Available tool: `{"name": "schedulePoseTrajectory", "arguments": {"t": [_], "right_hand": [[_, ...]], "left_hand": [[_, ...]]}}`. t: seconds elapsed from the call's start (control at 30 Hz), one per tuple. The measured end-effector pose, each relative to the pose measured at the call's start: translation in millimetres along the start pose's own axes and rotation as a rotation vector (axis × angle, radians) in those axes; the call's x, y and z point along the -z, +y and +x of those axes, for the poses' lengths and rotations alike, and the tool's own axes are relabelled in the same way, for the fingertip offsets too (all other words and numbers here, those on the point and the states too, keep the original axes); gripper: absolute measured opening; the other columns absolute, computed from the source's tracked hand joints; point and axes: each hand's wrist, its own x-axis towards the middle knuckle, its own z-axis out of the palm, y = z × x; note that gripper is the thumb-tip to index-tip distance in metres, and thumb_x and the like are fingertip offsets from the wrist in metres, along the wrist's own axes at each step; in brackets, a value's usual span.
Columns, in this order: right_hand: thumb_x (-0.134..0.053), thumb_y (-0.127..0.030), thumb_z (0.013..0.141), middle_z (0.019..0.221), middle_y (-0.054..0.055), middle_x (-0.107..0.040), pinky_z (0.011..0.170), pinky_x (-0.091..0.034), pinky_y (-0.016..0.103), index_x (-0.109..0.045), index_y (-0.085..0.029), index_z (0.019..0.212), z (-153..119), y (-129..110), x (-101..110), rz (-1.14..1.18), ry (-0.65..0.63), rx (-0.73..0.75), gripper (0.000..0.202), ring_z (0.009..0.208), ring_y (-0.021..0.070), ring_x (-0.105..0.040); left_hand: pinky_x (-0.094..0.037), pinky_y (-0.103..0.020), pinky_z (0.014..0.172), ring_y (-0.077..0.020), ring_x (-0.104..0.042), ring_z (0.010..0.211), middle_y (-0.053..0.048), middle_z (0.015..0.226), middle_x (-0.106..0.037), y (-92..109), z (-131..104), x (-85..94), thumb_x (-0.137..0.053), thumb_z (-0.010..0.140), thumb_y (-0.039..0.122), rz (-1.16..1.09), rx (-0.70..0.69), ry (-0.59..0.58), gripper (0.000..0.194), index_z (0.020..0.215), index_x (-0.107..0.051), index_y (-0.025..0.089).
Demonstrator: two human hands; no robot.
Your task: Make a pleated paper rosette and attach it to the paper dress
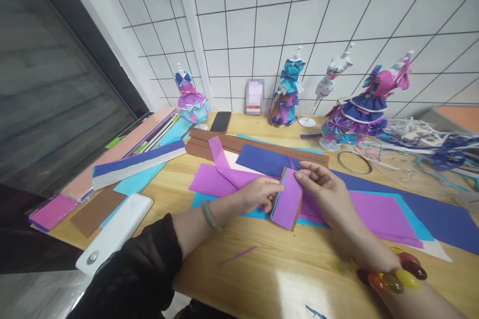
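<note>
Three-colour sheet stack (288, 199): could skew if my pinch slackens
Left hand (262, 191): pinching stack
Right hand (325, 185): half-curled, grip unclear

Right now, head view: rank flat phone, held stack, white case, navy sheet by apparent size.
Largest to smallest:
1. Navy sheet
2. White case
3. Held stack
4. Flat phone

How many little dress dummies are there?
4: a pink dummy on the left, a teal dummy in the middle, a whitish dummy beside it and a navy dummy on the right.
</note>
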Motion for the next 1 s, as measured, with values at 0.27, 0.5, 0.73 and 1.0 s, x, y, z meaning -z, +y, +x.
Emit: {"name": "schedulePoseTrajectory", "arguments": {"t": [0.27,0.5,0.73,1.0], "right_hand": [[-0.074,-0.030,0.060,0.069,-0.003,-0.058,0.057,-0.043,0.019,-0.059,-0.022,0.090,2.3,-0.3,0.3,0.003,0.008,0.000,0.034,0.061,0.0085,-0.054],[-0.074,-0.032,0.059,0.069,-0.003,-0.059,0.058,-0.044,0.022,-0.059,-0.023,0.090,2.9,1.9,1.6,-0.001,0.007,-0.001,0.036,0.061,0.0099,-0.055],[-0.073,-0.032,0.060,0.070,-0.003,-0.058,0.057,-0.044,0.020,-0.059,-0.022,0.091,2.7,1.9,1.6,-0.001,0.017,0.005,0.036,0.061,0.0091,-0.055],[-0.073,-0.031,0.061,0.069,-0.003,-0.058,0.058,-0.044,0.020,-0.059,-0.022,0.091,3.8,4.1,3.4,0.004,0.009,0.004,0.035,0.061,0.0088,-0.054]], "left_hand": [[-0.029,-0.016,0.033,-0.0018,-0.039,0.033,0.005,0.057,-0.048,-1.2,0.4,1.0,-0.051,0.075,0.035,0.026,0.018,-0.038,0.022,0.074,-0.050,0.014],[-0.028,-0.016,0.032,-0.0012,-0.038,0.033,0.006,0.056,-0.048,-0.4,-1.4,0.4,-0.053,0.074,0.039,0.038,0.007,-0.015,0.026,0.074,-0.052,0.014],[-0.032,-0.015,0.031,-0.0039,-0.044,0.038,0.003,0.057,-0.051,0.3,0.6,1.1,-0.051,0.074,0.034,-0.063,0.033,-0.077,0.020,0.073,-0.052,0.014],[-0.039,-0.015,0.033,-0.0055,-0.050,0.041,0.001,0.061,-0.054,-5.7,2.6,4.1,-0.052,0.073,0.029,-0.047,0.006,-0.106,0.018,0.080,-0.055,0.013]]}}
